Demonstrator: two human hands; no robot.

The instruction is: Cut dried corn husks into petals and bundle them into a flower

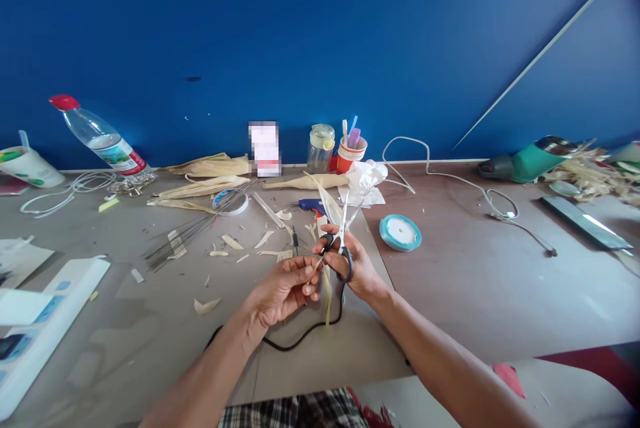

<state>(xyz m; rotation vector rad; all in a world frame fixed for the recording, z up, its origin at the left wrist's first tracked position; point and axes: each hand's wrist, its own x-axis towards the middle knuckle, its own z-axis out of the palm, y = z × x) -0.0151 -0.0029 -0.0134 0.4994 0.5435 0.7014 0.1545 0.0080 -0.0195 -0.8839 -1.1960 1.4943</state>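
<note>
My right hand (361,272) is closed on a pair of scissors (343,225) with dark handles, the metal blades pointing up and away from me. Close beside it, my left hand (285,288) pinches a thin pale strip, apparently corn husk, between thumb and fingertips. A narrow yellowish husk strip (327,301) hangs below the hands. Just beyond the fingers stands a wider pale husk piece (329,203); which hand touches it I cannot tell. A blue glue gun (311,205) lies behind the hands, partly hidden. The black cord (287,349) loops beneath them.
Husk scraps (231,242), thin wires (187,231) and dried husks (205,188) lie to the left. A turquoise ribbon roll (400,233) sits to the right. Behind stand a phone (265,148), a glass jar (320,149) and a paper cup (350,152). A power strip (55,321) lies at the left.
</note>
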